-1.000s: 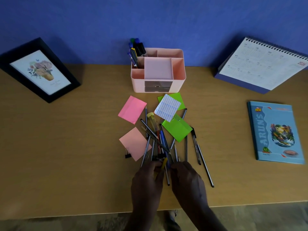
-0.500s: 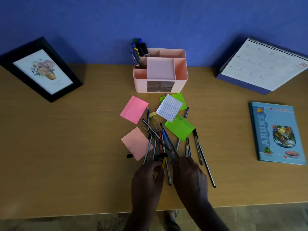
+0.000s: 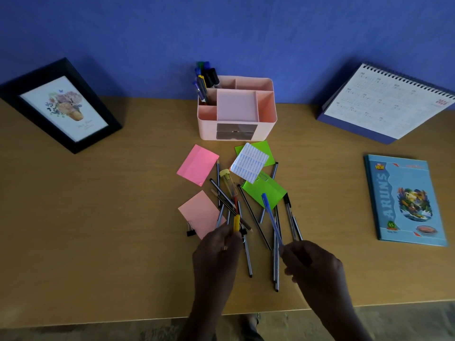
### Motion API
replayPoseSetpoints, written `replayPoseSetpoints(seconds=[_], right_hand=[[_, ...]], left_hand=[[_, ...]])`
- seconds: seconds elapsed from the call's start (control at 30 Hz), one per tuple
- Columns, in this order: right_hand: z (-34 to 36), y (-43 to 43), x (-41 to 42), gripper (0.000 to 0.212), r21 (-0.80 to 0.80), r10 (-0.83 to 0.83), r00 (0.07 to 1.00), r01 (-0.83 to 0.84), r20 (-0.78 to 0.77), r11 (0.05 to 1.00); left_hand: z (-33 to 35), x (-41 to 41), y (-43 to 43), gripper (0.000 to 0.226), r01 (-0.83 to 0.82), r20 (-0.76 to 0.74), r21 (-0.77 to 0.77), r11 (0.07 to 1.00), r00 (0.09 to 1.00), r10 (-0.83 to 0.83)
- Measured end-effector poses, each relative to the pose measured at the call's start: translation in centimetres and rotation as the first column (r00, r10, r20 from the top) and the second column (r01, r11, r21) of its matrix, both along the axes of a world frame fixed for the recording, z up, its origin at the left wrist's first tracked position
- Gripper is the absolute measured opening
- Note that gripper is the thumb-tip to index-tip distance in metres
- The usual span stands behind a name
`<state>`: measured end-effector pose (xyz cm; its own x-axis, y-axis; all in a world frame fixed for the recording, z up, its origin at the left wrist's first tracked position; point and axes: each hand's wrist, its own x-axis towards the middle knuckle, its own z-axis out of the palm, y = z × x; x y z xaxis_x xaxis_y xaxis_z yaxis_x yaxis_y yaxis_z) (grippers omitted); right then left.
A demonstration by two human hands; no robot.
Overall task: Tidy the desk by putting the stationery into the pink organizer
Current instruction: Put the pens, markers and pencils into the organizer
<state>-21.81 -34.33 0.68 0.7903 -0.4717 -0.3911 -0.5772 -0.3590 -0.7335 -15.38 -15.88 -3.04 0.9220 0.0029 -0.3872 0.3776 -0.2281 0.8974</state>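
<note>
on the desk (image 3: pixel 98 217), loose pens (image 3: pixel 253 216) lie in front of the organizer (image 3: pixel 208 129). right hand (image 3: pixel 312 264) grips a blue pen (image 3: pixel 270 215), left hand (image 3: pixel 216 249) pinches a yellow pen (image 3: pixel 236 222). best lift both clear, then drop them upright into the organizer's back-left cell beside the markers (image 3: pixel 206 77).

Blue pen (image 3: pixel 272 219) in right hand (image 3: pixel 312 264)

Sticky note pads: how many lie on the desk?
4: bright pink pad, pale pink pad nearer the left hand, green pad under the white sheet, second green pad beside it.
</note>
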Motion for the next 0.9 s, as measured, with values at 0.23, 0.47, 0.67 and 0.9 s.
replayPoseSetpoints(seconds=[0.23, 0.47, 0.67, 0.9], right_hand=[[0.7, 1.8, 0.4, 0.017, 0.53, -0.161, 0.985, 0.168, -0.059, 0.831], [0.0, 0.9, 1.9, 0.012, 0.291, 0.086, 0.994, -0.062, -0.07, 0.955], [1.3, 0.3, 8.2, 0.009, 0.259, 0.111, 0.988, -0.135, 0.106, 0.956], [4.4, -0.4, 16.3, 0.003, 0.164, 0.166, 0.949, -0.214, 0.267, 0.963]], left_hand=[[1.3, 2.6, -3.3, 0.026, -0.102, -0.25, -0.32, 0.942, 0.968, 0.021], [0.7, 2.3, -2.8, 0.019, -0.057, -0.175, -0.277, 0.959, 0.985, 0.008], [0.6, 1.7, -2.4, 0.008, 0.045, -0.067, -0.19, 0.981, 0.996, -0.059], [0.1, 2.0, -1.1, 0.036, -0.122, -0.173, -0.285, 0.951, 0.982, 0.074]])
